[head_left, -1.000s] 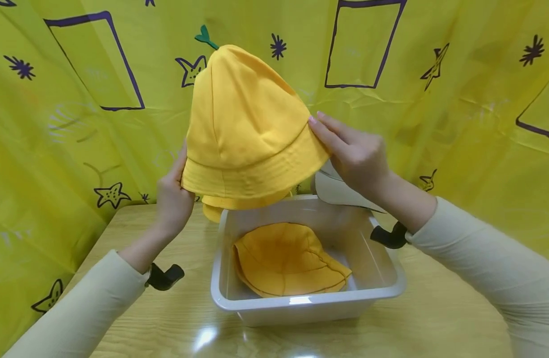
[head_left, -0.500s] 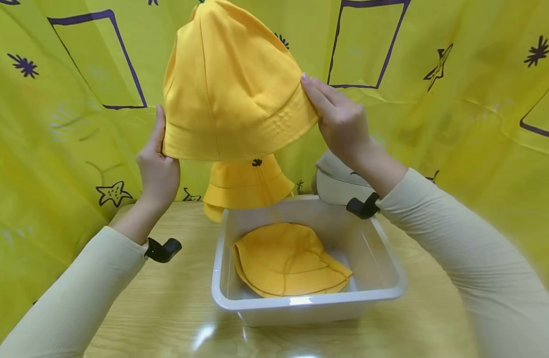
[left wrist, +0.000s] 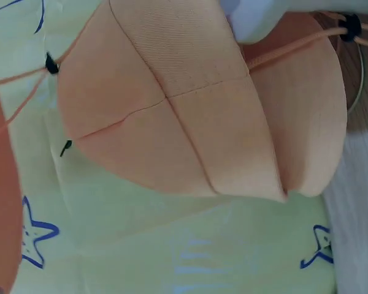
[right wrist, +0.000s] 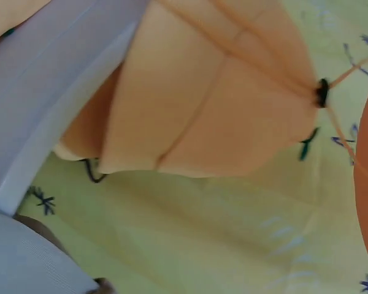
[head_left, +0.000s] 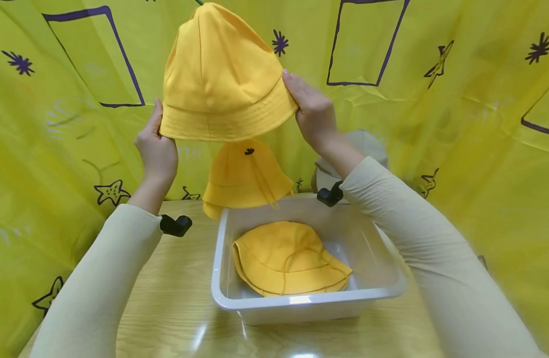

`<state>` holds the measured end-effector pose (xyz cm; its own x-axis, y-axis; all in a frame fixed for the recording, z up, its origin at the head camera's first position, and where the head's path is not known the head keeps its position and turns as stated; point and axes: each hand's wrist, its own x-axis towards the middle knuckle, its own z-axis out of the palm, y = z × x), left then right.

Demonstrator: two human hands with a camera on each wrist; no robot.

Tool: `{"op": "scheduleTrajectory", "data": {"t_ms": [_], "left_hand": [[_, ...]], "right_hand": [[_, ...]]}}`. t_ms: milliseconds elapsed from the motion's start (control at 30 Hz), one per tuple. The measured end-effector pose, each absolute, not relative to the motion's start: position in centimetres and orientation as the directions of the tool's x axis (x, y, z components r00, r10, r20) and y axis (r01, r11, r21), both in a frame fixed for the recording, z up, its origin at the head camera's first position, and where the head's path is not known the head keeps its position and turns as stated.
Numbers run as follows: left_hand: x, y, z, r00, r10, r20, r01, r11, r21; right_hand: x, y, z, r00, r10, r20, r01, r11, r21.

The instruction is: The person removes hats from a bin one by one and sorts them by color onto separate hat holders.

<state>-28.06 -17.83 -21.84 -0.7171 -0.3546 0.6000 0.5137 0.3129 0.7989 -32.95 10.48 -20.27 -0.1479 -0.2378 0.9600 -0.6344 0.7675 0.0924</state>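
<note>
A yellow bucket hat (head_left: 225, 79) with a green sprout at its crown is held up in both hands, brim down. My left hand (head_left: 158, 149) grips the brim's left side, thumb in front. On the right side, my right hand (head_left: 312, 107) pinches the brim. A cord with a dark toggle (right wrist: 322, 93) hangs below this hat. Behind and beneath it are stacked yellow hats (head_left: 245, 181), the upper one also with a green sprout (right wrist: 306, 144). Only an edge of the held hat shows in each wrist view, and the fingers are mostly out of sight there.
A white plastic tub (head_left: 297, 302) stands on the wooden table (head_left: 176, 293), with another yellow hat (head_left: 285, 263) lying in it. At the back right is a pale cap (head_left: 368, 146), partly behind my right forearm. A yellow curtain (head_left: 476, 199) with drawn stars hangs behind.
The held hat has gone up and left, then a little farther away, with both hands still on it. The stacked hats and hanging cord behind it have come into view.
</note>
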Motion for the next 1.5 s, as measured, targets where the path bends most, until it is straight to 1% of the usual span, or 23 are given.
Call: {"op": "scheduleTrajectory", "data": {"t_ms": [100,233,367,433,533,667,733,833,967,1067,1100,1167,1267,1467,1500], "left_hand": [[-28.7,-18.4,-22.9,-0.749,-0.351,0.562,0.433,0.382,0.816],[-29.2,-19.0,-24.7,-0.779,-0.339,0.527,0.331,0.491,0.806],[-29.4,-19.2,-26.4,-0.819,-0.326,0.473,0.265,0.516,0.815],[-29.5,-19.4,-27.3,-0.842,-0.314,0.439,0.242,0.507,0.827],[-29.6,-19.5,-28.7,-0.864,-0.295,0.409,0.218,0.512,0.831],[-29.7,-19.2,-30.2,-0.874,-0.261,0.41,0.211,0.555,0.805],[-29.7,-19.1,-30.7,-0.882,-0.237,0.408,0.208,0.579,0.788],[-29.6,-18.9,-31.5,-0.914,-0.183,0.363,0.194,0.59,0.784],[-29.4,-18.6,-32.6,-0.944,-0.126,0.305,0.175,0.593,0.786],[-29.2,-18.5,-33.5,-0.954,-0.102,0.282,0.168,0.597,0.784],[-29.1,-18.5,-33.7,-0.957,-0.097,0.273,0.164,0.595,0.787],[-28.8,-18.5,-34.2,-0.965,-0.085,0.247,0.149,0.598,0.787],[-28.6,-18.6,-35.0,-0.976,-0.062,0.209,0.128,0.612,0.78],[-28.2,-18.7,-36.5,-0.981,-0.009,0.193,0.14,0.656,0.742],[-28.2,-18.7,-36.7,-0.982,0.001,0.19,0.144,0.656,0.741]], "right_hand": [[-33.6,10.0,-21.3,-0.223,-0.283,0.933,-0.619,0.78,0.089],[-34.0,9.6,-22.8,-0.315,-0.315,0.895,-0.614,0.787,0.061],[-34.3,9.4,-24.1,-0.383,-0.344,0.858,-0.6,0.798,0.052],[-34.5,9.4,-24.7,-0.416,-0.364,0.833,-0.598,0.8,0.052],[-34.8,9.5,-25.7,-0.443,-0.395,0.805,-0.609,0.791,0.052],[-35.1,9.9,-27.0,-0.456,-0.428,0.78,-0.63,0.775,0.057],[-35.0,10.2,-27.4,-0.488,-0.447,0.75,-0.62,0.782,0.062],[-34.7,10.4,-27.9,-0.58,-0.477,0.66,-0.587,0.807,0.066],[-34.1,10.4,-28.1,-0.733,-0.49,0.472,-0.513,0.854,0.09],[-33.7,10.2,-28.3,-0.816,-0.479,0.324,-0.477,0.874,0.092],[-33.6,10.1,-28.4,-0.831,-0.479,0.282,-0.474,0.876,0.09],[-33.3,9.9,-28.7,-0.847,-0.48,0.227,-0.478,0.876,0.066],[-33.0,9.8,-29.1,-0.844,-0.506,0.179,-0.504,0.862,0.061],[-32.6,10.2,-30.3,-0.782,-0.616,0.1,-0.582,0.778,0.236],[-32.6,10.3,-30.5,-0.772,-0.63,0.091,-0.594,0.764,0.251]]}}
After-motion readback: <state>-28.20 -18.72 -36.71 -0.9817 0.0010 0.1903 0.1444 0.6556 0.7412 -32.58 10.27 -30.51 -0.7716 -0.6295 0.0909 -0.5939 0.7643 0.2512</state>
